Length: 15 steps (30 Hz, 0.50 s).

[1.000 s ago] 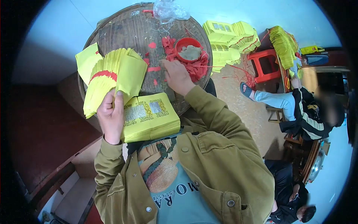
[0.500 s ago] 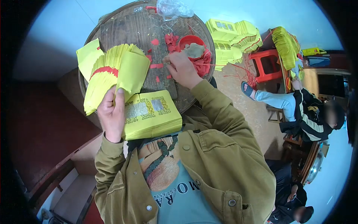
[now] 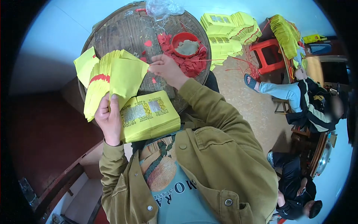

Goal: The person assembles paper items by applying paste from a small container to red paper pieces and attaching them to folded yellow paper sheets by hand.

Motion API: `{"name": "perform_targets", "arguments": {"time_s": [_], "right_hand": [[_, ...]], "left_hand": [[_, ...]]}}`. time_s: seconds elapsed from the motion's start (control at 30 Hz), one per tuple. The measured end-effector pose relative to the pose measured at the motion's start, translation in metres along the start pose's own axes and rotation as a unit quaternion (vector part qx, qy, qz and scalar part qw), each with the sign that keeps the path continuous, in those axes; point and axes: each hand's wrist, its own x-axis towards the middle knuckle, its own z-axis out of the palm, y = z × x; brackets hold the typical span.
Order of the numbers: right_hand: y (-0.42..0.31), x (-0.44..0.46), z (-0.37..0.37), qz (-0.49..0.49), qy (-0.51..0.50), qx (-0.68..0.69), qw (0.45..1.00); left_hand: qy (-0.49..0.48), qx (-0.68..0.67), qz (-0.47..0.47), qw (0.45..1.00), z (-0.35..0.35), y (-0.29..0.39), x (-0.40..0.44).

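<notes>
My left hand (image 3: 107,116) is closed on the lower edge of a folded yellow paper sheet (image 3: 127,76), at the front of a fanned stack of yellow papers (image 3: 97,86) with a red band of pieces across it. My right hand (image 3: 167,70) is by that sheet's right edge. A small bit of red paper shows at its fingertips, mostly hidden by the fingers. Below lies a thick pile of yellow printed papers (image 3: 151,114) with silver patches. A red bowl (image 3: 174,44) with greyish paste stands among red paper scraps (image 3: 192,67).
Everything sits on a round wooden table (image 3: 119,33) with a plastic bag (image 3: 164,8) at its far edge. Yellow paper bundles (image 3: 223,33) and a red stool (image 3: 266,56) are to the right. Two other people sit there, one with hands at a side table.
My right hand has moved left and slightly down, from the red scraps to the yellow sheet's edge. My left hand keeps its hold. The whole view has shifted slightly.
</notes>
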Motion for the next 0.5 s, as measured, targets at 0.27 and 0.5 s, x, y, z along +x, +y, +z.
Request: {"name": "perform_targets", "arguments": {"time_s": [0.27,0.5], "right_hand": [[-0.016,-0.017,-0.013,-0.018,0.024,-0.13,0.991],[0.001,-0.014,-0.021,-0.087,-0.005,-0.413,0.907]], "left_hand": [[-0.005,0.009,0.004,1.0,0.001,0.002,0.0],[-0.001,0.004,0.017,1.0,0.002,0.002,0.0]]}}
